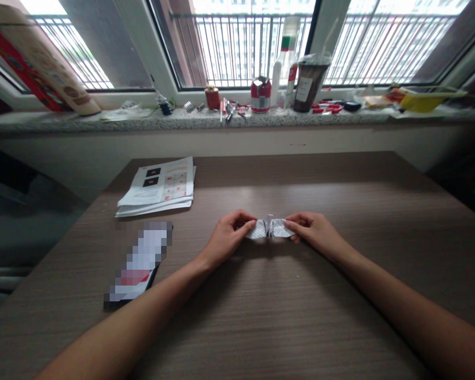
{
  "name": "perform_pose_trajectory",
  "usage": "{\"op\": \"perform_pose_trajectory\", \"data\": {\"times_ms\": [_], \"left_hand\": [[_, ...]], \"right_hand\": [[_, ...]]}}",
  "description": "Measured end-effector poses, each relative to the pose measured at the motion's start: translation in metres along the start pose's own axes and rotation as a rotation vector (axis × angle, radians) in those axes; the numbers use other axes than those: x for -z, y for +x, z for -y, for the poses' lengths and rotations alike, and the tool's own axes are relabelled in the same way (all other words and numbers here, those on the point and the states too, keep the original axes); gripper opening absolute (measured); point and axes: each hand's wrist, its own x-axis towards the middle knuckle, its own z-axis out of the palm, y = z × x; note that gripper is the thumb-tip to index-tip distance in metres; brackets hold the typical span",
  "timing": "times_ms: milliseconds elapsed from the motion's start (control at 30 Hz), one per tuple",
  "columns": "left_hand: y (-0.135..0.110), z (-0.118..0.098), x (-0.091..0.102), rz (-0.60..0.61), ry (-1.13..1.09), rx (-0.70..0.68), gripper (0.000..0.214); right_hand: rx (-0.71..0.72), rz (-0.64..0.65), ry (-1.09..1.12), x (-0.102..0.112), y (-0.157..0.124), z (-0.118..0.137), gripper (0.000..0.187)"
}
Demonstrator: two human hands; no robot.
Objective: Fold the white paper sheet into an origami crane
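Observation:
Between my two hands is a small folded piece of printed paper (pixel 279 228), white with rows of fine dark text. Its middle is pinched into upright folds, while two flat wings reach out to the sides. My left hand (pixel 234 229) is closed, with thumb and fingers pinching the left wing. On the other side, my right hand (pixel 311 228) is closed on the right wing, thumb on top and fingertips partly hidden beneath. The paper is held just over the brown wooden table (pixel 285 306) or touches it; I cannot tell which.
A stack of printed sheets (pixel 158 184) lies at the table's back left. Nearer my left forearm is a phone (pixel 142 261), its screen blurred. On the granite windowsill (pixel 134 123) stand a red can (pixel 260 95), a dark drink cup (pixel 309 84), a clear bottle (pixel 287 63) and a yellow basket (pixel 425 100).

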Motion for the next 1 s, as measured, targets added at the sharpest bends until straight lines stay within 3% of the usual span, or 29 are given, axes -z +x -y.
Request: {"op": "perform_pose_trajectory", "data": {"times_ms": [1000], "left_hand": [[0.000,-0.002,0.003,0.005,-0.002,-0.002,0.025]], "right_hand": [[-0.006,0.026,0.005,0.010,0.002,-0.001,0.037]]}}
